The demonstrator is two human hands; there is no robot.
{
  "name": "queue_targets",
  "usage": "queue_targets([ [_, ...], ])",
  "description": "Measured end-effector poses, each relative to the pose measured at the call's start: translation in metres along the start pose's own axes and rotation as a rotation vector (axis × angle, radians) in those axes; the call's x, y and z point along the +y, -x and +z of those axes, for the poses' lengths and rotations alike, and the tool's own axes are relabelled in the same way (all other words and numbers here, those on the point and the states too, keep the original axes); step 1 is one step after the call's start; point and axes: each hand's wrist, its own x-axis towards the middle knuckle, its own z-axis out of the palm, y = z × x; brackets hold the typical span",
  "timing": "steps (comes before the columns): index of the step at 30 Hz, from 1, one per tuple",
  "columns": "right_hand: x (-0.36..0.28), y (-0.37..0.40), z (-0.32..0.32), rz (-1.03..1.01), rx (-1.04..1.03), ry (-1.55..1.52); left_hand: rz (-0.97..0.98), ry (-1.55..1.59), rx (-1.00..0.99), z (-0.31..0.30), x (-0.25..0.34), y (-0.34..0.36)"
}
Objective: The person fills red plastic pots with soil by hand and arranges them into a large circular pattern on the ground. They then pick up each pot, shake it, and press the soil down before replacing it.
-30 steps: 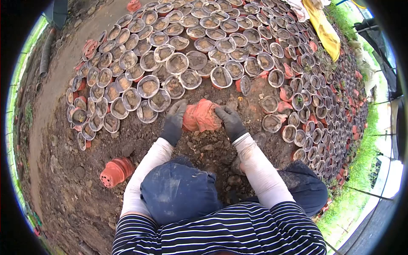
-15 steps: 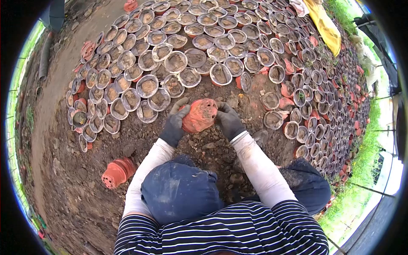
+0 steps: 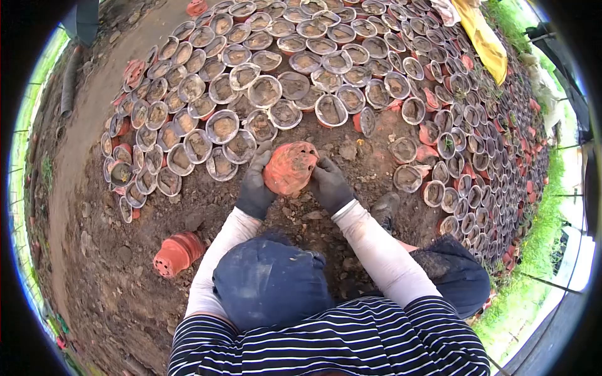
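Observation:
A reddish plastic plant pot (image 3: 287, 169) lies tilted on its side between my two gloved hands, its holed base turned up to the right. My left hand (image 3: 256, 183) grips its left side, fingers wrapped behind it. At the base end, my right hand (image 3: 330, 183) holds on with its fingertips close to the drain holes. Whether the pot contains soil is hidden. On the ground to the left lies a stack of similar red pots (image 3: 178, 254), drain holes facing the lower left.
Many soil-filled pots (image 3: 265, 92) stand packed together ahead and to the right. Loose dark soil (image 3: 119, 294) with clods covers the ground around me. A yellow sack (image 3: 481, 41) lies at the upper right. My shoe (image 3: 385, 207) rests right of my hands.
The pot has turned slightly, and my right hand has shifted lower along its base. The whole view has moved a little; the stack on the ground stays put.

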Motion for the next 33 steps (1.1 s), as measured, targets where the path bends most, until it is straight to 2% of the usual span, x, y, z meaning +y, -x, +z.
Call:
queue_targets([
  [2,0.013,-0.017,-0.008,-0.067,-0.008,0.196,-0.008,0.056,-0.025,0.000,0.002,-0.002],
  [5,0.006,-0.017,0.000,-0.405,-0.123,0.699,-0.063,0.121,-0.047,-0.005,0.006,-0.009],
  [6,0.001,-0.016,0.002,-0.431,-0.169,0.849,-0.087,0.139,-0.048,-0.007,0.009,-0.010],
  [7,-0.007,-0.015,0.001,-0.453,-0.217,0.999,-0.040,0.027,-0.066,-0.008,0.010,-0.009],
  [9,-0.020,-0.009,0.007,-0.366,-0.335,0.923,0.059,-0.197,-0.108,-0.008,0.013,-0.009],
  [10,-0.030,-0.002,0.015,-0.256,-0.393,0.694,0.098,-0.303,-0.184,-0.005,0.010,-0.011],
  [11,-0.035,0.004,0.019,-0.144,-0.440,0.463,0.084,-0.332,-0.164,-0.002,0.005,-0.008],
  [13,-0.020,-0.002,0.008,-0.129,-0.265,0.471,0.049,-0.387,-0.127,0.037,0.001,0.010],
  [14,-0.011,-0.007,0.001,-0.223,-0.210,0.515,-0.054,-0.248,-0.206,0.029,-0.006,0.006],
  [15,-0.008,-0.012,0.000,-0.319,-0.158,0.559,-0.093,-0.264,-0.235,0.023,-0.009,0.003],
  [16,-0.008,-0.015,-0.004,-0.523,-0.123,0.834,-0.130,-0.282,-0.262,0.018,-0.010,0.000],
  [19,-0.039,-0.002,0.013,-0.316,-0.300,0.822,-0.143,-0.332,-0.254,0.016,-0.009,0.001],
  [20,-0.035,-0.006,0.010,-0.055,-0.242,0.419,-0.129,-0.344,-0.236,0.017,-0.009,0.001],
  [22,-0.010,-0.018,-0.003,0.448,-0.102,-0.396,-0.243,-0.102,-0.155,0.016,-0.009,0.000],
  [23,0.002,-0.024,-0.010,0.319,-0.172,-0.193,-0.294,0.020,-0.112,0.015,-0.007,0.000],
  [24,0.016,-0.029,-0.019,0.188,-0.242,0.007,-0.289,0.063,-0.189,0.013,-0.005,-0.001],
  [26,0.031,-0.037,-0.029,0.062,-0.270,0.172,-0.284,0.144,-0.344,0.010,0.000,-0.001],
  [27,0.033,-0.042,-0.032,0.075,-0.236,0.143,-0.143,-0.302,-0.314,0.014,0.008,0.002],
  [29,0.025,-0.038,-0.023,-0.192,-0.228,0.571,0.170,-1.186,-0.202,0.026,0.030,0.011],
  [30,0.008,-0.024,-0.007,-0.487,-0.248,1.014,0.515,-1.474,-0.215,-0.030,0.018,-0.006],
  [31,0.000,-0.018,0.005,-0.809,-0.281,1.434,0.402,-1.294,-0.164,-0.029,0.023,-0.002],
  [32,0.006,-0.018,0.009,-0.755,-0.313,1.312,0.309,-1.116,-0.088,-0.023,0.027,0.006],
  [33,0.011,-0.026,0.012,-0.501,-0.450,1.041,0.230,-0.930,0.000,-0.020,0.033,0.021],
])
